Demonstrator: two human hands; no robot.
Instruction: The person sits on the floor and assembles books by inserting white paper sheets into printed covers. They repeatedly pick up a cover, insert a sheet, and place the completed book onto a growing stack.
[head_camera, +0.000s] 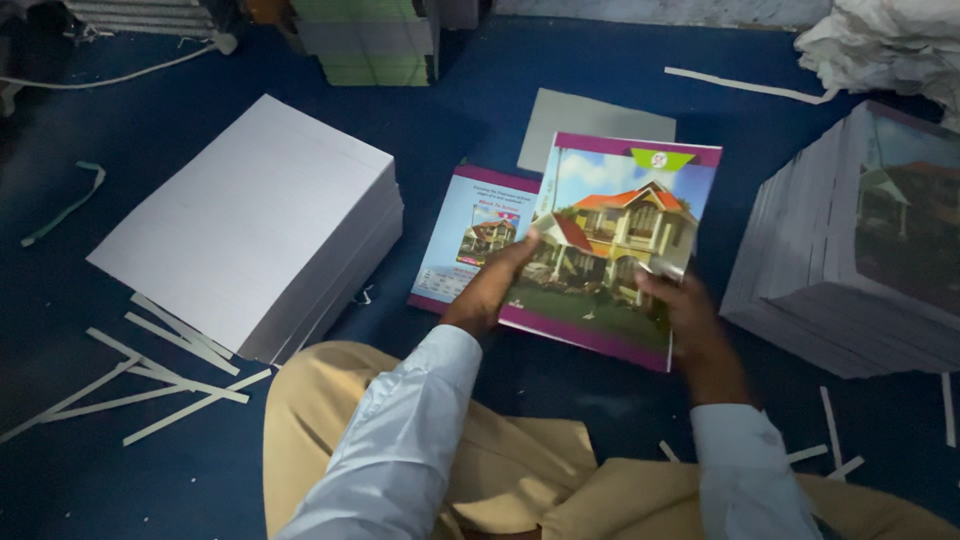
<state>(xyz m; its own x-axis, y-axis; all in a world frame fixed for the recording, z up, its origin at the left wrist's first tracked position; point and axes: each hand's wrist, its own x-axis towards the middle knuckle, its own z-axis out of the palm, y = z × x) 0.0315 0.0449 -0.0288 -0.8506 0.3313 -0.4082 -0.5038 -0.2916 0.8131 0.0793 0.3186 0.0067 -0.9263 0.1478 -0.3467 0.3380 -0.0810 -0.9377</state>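
Cover sheet is held between both hands, long axis running away from the fingers. Left hand fingers grip its near-left edge; right hand fingers pinch its near-right corner. Paper stack lies left.

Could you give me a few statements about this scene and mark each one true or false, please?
1. Both hands, the left hand and the right hand, hold the house-picture cover. True.
2. The stack of white sheets lies to the person's right. False: it lies to their left.
3. The floor covering is red. False: it is dark blue.
4. Paper strips lie scattered on the floor. True.
5. A grey board lies beyond the cover. True.
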